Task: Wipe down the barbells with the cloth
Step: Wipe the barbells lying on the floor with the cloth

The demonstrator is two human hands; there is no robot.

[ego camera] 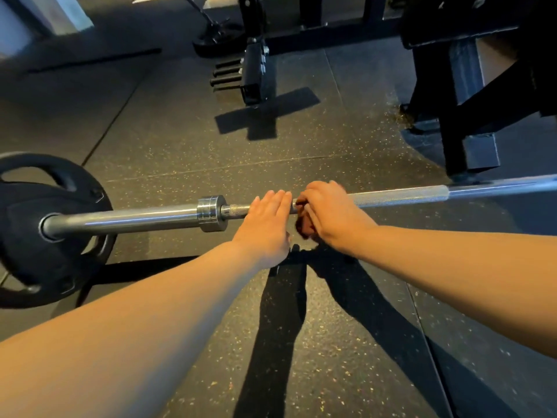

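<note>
A steel barbell (398,197) runs across the floor from left to right, with a black weight plate (27,236) on its left sleeve and a steel collar (211,212) inboard of it. My left hand (265,218) lies flat over the knurled shaft, fingers straight, just right of the collar. My right hand (328,212) sits beside it, fingers curled around the shaft and a dark reddish cloth (304,229) that hangs bunched under the bar. Most of the cloth is hidden by my hands.
Speckled black rubber flooring (301,327) surrounds the bar. A black rack with storage pegs (256,70) stands behind, a heavy black machine frame (458,116) at the right rear, and another plate (217,37) lies on the floor farther back.
</note>
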